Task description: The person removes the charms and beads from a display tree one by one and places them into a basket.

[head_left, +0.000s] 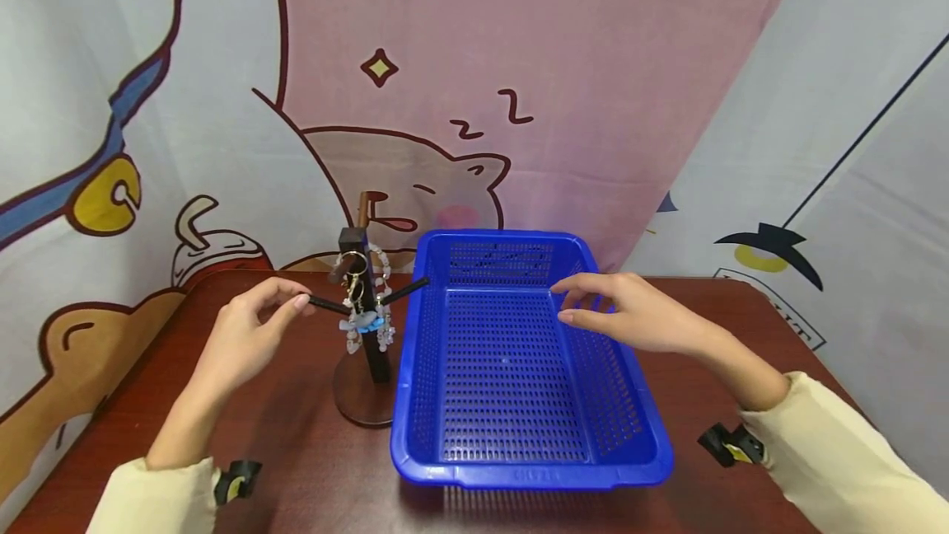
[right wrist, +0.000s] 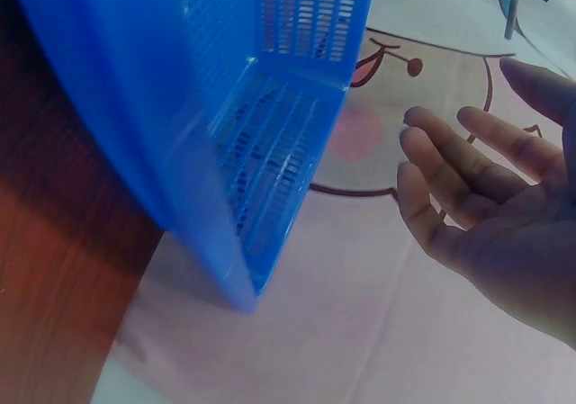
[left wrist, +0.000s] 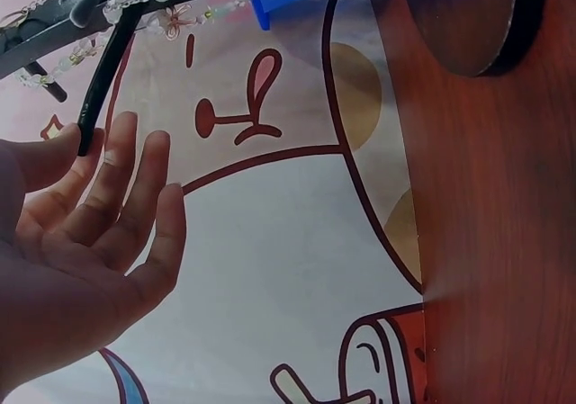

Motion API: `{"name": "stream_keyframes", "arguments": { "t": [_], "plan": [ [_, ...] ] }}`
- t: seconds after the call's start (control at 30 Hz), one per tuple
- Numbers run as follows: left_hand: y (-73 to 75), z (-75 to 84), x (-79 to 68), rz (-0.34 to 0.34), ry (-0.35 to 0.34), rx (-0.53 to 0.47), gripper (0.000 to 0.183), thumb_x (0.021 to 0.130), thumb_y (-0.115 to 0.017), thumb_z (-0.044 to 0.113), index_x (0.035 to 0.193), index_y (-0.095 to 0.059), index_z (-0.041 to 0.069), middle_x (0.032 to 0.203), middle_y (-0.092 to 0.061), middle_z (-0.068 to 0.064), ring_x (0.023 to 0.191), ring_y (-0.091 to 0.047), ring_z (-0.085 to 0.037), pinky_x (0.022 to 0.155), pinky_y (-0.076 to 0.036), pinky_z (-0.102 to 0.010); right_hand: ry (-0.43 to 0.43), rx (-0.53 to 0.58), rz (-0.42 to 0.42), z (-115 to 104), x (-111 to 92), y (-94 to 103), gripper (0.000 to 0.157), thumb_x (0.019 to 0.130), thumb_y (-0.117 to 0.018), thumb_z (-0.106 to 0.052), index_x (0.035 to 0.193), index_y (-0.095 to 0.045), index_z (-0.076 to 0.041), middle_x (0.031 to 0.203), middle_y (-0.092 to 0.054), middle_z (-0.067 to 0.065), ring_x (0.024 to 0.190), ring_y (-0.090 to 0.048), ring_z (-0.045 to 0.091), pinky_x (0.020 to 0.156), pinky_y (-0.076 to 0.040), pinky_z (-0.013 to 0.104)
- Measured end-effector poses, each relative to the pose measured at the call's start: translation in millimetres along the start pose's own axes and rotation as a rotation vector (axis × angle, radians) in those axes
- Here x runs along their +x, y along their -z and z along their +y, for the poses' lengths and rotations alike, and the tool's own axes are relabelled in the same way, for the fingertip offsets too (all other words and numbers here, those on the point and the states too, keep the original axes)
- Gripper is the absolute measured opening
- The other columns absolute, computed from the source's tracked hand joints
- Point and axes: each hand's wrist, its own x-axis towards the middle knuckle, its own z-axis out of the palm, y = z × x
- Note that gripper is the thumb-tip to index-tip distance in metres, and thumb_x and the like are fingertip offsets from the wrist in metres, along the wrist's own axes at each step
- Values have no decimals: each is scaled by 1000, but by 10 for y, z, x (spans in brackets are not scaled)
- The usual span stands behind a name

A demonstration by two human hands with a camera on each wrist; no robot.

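Jewelry stand and basket on a desk, clock directions as in the head view. The dark stand (head_left: 376,357), with its round base on the reddish-brown desk (head_left: 289,452), stands upright at the basket's 9 to 10 o'clock. The left hand (head_left: 245,336), at the stand's 9 o'clock, pinches the tip of a black peg (head_left: 326,304) between thumb and index finger; its other fingers are extended and slightly bent, as the left wrist view shows. A second black peg (head_left: 404,292) points toward 2 o'clock. Pale beaded bracelets (head_left: 384,328) and a gold hoop (head_left: 353,262) hang about the post. The blue perforated basket (head_left: 530,476) lies open side up. The right hand (head_left: 630,311), at 2 o'clock from the basket's center, has thumb and fingers parted and loosely bent, and holds nothing. Cream sleeves (head_left: 853,443) cover both forearms. At 12 o'clock, behind the desk, hangs a cartoon-printed cloth (head_left: 593,64).
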Motion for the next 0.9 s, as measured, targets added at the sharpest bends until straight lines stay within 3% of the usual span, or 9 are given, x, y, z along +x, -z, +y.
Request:
{"name": "stream_keyframes", "arguments": {
  "t": [0.37,0.9],
  "plan": [
    [6,-34,3,-21,-11,-51,16,93,-54,18,97,-61,4,80,-67,-5,72,-56,-2,57,-39,-23,36,40,-22,-178,259,-75,27,89,-61,-21,114,-61,-11,92,-64,-7,84,-58,9,72,-47,33],
    [2,-58,8,-42,-16,-111,14,93,-54,14,96,-60,1,81,-67,-7,72,-58,-2,62,-44,-20,163,141,-19,-397,568,-291,22,88,-61,-13,109,-63,-9,89,-66,-5,82,-59,9,71,-47,29]
  ]
}}
